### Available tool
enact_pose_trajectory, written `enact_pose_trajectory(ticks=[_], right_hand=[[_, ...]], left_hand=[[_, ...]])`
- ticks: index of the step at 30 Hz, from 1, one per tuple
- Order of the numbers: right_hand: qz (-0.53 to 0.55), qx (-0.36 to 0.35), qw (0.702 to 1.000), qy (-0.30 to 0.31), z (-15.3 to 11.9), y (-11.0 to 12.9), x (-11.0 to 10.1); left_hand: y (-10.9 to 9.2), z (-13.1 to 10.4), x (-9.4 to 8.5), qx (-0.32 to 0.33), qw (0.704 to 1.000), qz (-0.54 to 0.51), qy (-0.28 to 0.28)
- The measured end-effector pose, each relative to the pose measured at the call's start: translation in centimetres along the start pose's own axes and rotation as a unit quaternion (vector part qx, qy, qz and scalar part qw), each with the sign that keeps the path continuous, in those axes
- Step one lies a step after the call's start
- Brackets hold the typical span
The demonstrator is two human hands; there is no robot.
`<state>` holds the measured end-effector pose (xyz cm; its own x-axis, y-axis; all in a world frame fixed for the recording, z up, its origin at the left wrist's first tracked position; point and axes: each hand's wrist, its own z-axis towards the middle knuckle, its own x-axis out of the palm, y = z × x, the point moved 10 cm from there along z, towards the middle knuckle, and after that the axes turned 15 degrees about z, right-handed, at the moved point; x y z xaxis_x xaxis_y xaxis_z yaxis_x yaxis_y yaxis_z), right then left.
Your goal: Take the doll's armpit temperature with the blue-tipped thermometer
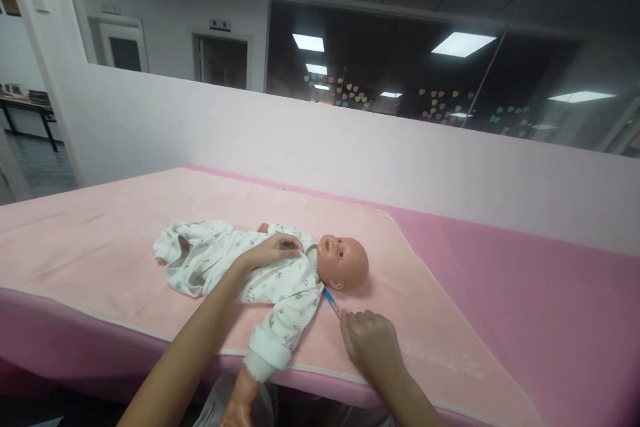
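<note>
A baby doll (pixel 345 260) lies on its back, its head toward the right, dressed in a white printed outfit (pixel 280 280). My left hand (pixel 277 249) rests over the doll's chest, its curled fingers pinching the outfit near the collar. In my right hand (pixel 371 340) is a slim blue-and-white thermometer-like stick (pixel 332 301), gripped at its near end. The stick's blue end reaches the outfit at the doll's shoulder, just below the head; whether the tip goes under the cloth I cannot tell. One doll arm (pixel 243 397) hangs over the table's front edge.
Under the doll is a peach-pink mat (pixel 115 227) on a padded pink table (pixel 565 293). A low white wall (pixel 350 153) runs behind it, topped by a glass pane with heart stickers. Farther left stands a dark-legged desk (pixel 35 107).
</note>
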<state>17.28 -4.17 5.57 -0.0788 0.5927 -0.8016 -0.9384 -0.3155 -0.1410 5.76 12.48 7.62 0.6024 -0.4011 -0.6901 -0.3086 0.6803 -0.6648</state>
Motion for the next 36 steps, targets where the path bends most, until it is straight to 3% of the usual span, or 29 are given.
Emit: enact_pose_trajectory(ticks=[6,10,12,15,17,21,25,29,36], right_hand=[[0.013,0.062,0.987,0.149,-0.4,-1.7,4.0],[0.021,0.07,0.979,0.192,0.1,-2.0,4.0],[0.036,0.07,0.987,0.142,1.3,-1.9,2.3],[0.096,0.072,0.993,0.013,4.1,-1.0,-0.8],[0.123,0.075,0.989,-0.033,6.3,0.2,-1.6],[0.175,0.087,0.977,-0.085,10.8,2.7,-0.6],[0.157,0.09,0.982,-0.054,13.3,4.0,2.9],[0.181,0.071,0.977,-0.083,13.2,3.8,4.7],[0.216,0.048,0.963,-0.151,12.1,3.5,4.4]], left_hand=[[0.9,-0.1,0.1,-0.028,0.998,-0.049,0.007],[1.4,0.0,0.2,-0.044,0.998,-0.052,0.005],[1.3,0.0,0.2,-0.038,0.998,-0.05,0.001],[0.7,0.0,0.2,-0.019,0.998,-0.054,-0.004],[0.6,0.0,0.3,-0.016,0.998,-0.058,-0.007],[0.5,-0.1,0.2,-0.008,0.998,-0.061,-0.027],[0.9,-0.2,-0.4,-0.024,0.994,-0.086,-0.067],[1.4,-0.2,-0.6,-0.039,0.987,-0.129,-0.09],[2.4,0.1,-0.3,-0.058,0.974,-0.204,-0.075]])
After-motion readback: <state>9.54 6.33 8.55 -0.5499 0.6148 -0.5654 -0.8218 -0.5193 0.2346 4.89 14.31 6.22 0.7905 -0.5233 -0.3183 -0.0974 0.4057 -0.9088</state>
